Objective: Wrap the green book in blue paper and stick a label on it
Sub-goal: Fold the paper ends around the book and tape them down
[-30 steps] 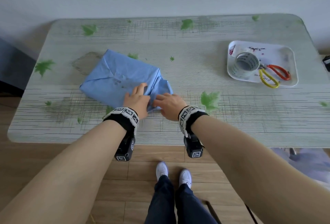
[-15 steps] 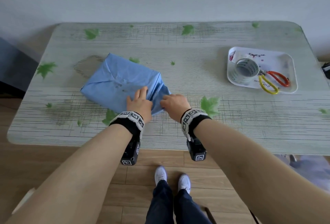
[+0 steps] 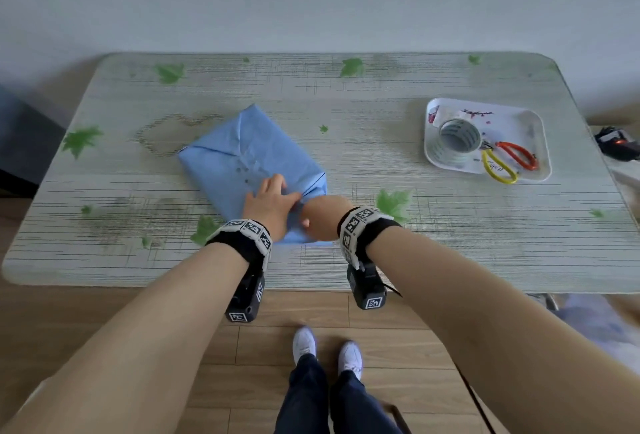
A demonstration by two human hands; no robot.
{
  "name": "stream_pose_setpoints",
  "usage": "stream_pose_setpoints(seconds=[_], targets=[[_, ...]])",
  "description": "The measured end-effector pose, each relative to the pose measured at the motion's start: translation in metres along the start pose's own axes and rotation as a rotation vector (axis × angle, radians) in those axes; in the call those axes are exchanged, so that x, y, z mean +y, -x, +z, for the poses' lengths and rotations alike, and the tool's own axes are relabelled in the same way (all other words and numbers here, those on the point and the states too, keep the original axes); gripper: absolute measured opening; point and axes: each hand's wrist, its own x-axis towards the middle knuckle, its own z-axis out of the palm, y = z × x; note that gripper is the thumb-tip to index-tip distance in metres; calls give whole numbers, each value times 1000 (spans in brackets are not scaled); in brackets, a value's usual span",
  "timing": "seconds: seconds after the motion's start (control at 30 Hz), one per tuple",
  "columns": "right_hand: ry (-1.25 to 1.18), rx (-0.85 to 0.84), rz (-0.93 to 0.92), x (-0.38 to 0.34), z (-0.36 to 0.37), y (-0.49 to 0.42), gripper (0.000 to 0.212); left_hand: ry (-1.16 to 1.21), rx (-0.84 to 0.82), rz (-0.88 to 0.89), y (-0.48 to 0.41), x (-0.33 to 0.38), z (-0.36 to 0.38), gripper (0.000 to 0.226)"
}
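Green book, hidden inside blue paper (image 3: 242, 156), sat centre-left on table (image 3: 381, 115), with its long axis running 11-to-5 o'clock and the unfinished end at 5 o'clock under both hands. Left hand (image 3: 270, 200) pressed flat on top. Right hand (image 3: 323, 220) was curled at the end flap, grasp unclear. Tape roll (image 3: 450, 153) and scissors (image 3: 516, 149) lay in tray (image 3: 512, 124) at 2 o'clock, nearer the right hand.

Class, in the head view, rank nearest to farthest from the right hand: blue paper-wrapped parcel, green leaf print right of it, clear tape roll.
1. Blue paper-wrapped parcel, touching the right hand.
2. Green leaf print, just right.
3. Clear tape roll, far right.
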Motion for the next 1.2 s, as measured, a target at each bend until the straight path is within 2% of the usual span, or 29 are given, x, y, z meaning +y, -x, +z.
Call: stream_pose_setpoints(seconds=[0.1, 0.2, 0.37, 0.43, 0.57, 0.7, 0.87, 1.03, 1.2], targets=[[-2, 77, 203, 25, -5, 3, 29, -3, 12, 11, -4, -3, -8, 22], [-57, 71, 361, 35, 0, 11, 28, 17, -26, 32, -4, -2, -14, 34], [-224, 53, 510, 38, 0, 16, 29, -100, -65, 86, -3, 5, -19, 56], [-275, 77, 522, 42, -1, 17, 28, -146, -70, 81, -5, 12, -21, 57], [-377, 249, 505, 51, 2, 20, 21, -160, -48, 62, -12, 22, -21, 49], [-580, 319, 526, 54, 11, 24, 20, -105, -6, 46, -15, 32, -14, 40], [-536, 359, 450, 53, 18, 26, 30, -48, 33, 71, -20, 38, -12, 23], [-569, 392, 490, 49, 22, 26, 28, -121, -77, 94, -15, 43, 0, 34], [-660, 309, 621, 59, 16, 23, 27, -139, -105, 82, -21, 53, -3, 32]])
